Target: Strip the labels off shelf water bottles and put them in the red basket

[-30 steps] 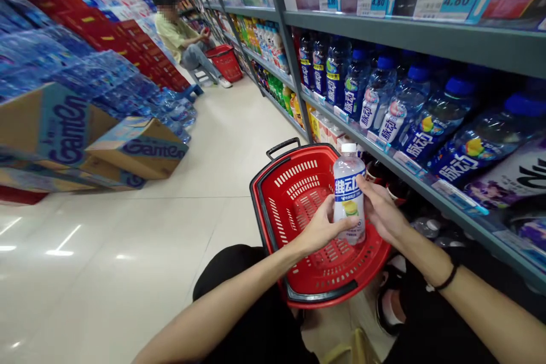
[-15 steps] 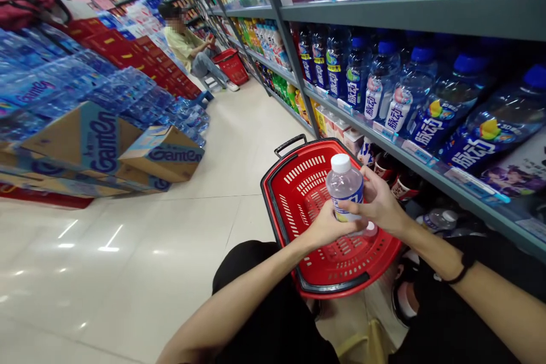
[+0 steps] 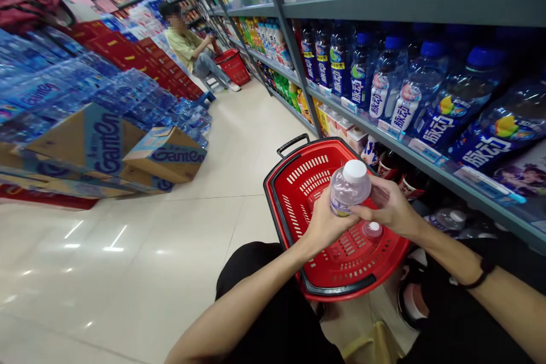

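Observation:
A clear drink bottle (image 3: 350, 186) with a white cap and a blue-and-yellow label is held above the red shopping basket (image 3: 318, 274), its cap tilted towards me. My left hand (image 3: 329, 220) wraps round its lower left side. On the right, my right hand (image 3: 394, 207) is closed against it, thumb across the front and fingers at the far side. Part of the label is hidden by my hands. Inside the basket, below my right thumb, lies a small pinkish bottle (image 3: 373, 230) with a white cap.
Shelves of blue-capped bottles (image 3: 403, 108) run along the right, with more bottles (image 3: 446, 219) low down. Cartons (image 3: 166, 153) and packs of bottled water (image 3: 102, 85) are stacked at the left. A seated person (image 3: 194, 48) is further along the aisle beside another red basket (image 3: 234, 66).
The bottle has tipped so its cap leans nearer to me. My right fingers have shifted lower off its front label. The pinkish bottle in the basket shows more fully.

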A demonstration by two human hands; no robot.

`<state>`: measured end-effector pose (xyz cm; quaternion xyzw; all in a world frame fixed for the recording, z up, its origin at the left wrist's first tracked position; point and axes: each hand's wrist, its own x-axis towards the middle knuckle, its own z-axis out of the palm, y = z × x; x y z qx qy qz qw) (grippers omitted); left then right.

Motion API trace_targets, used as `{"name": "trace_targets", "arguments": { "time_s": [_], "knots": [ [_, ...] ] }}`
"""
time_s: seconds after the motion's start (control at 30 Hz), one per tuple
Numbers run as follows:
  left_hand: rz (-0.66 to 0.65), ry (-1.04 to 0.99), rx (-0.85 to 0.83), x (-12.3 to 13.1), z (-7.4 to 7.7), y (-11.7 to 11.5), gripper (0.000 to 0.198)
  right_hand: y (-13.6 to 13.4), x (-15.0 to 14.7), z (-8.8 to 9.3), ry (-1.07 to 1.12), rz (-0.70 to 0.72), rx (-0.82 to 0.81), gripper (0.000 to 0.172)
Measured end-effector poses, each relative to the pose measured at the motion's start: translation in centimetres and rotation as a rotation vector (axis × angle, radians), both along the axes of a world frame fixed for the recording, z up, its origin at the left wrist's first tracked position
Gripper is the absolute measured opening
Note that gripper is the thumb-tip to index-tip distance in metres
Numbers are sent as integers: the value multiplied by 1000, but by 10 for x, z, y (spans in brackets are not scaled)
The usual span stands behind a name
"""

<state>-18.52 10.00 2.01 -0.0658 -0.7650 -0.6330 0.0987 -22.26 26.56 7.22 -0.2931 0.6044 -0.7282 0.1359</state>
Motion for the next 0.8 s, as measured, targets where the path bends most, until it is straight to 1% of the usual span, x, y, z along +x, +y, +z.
{"name": "trace_targets", "arguments": {
  "time_s": [0.13,0.3,0.53,0.7,0.8],
  "knots": [
    [24,26,-15,1,-3,0,56,0,1,0,31,28,13,60],
    [63,41,-67,4,-5,-1,55,-3,3,-2,41,12,-8,64],
    [34,42,-54,3,-7,-2,55,-4,5,1,55,-14,22,60],
    [18,-29,-38,2,-7,-1,57,-2,4,1,49,-45,59,62],
    [7,-34,-32,2,-6,0,58,0,4,0,51,-63,86,65]
  ]
}}
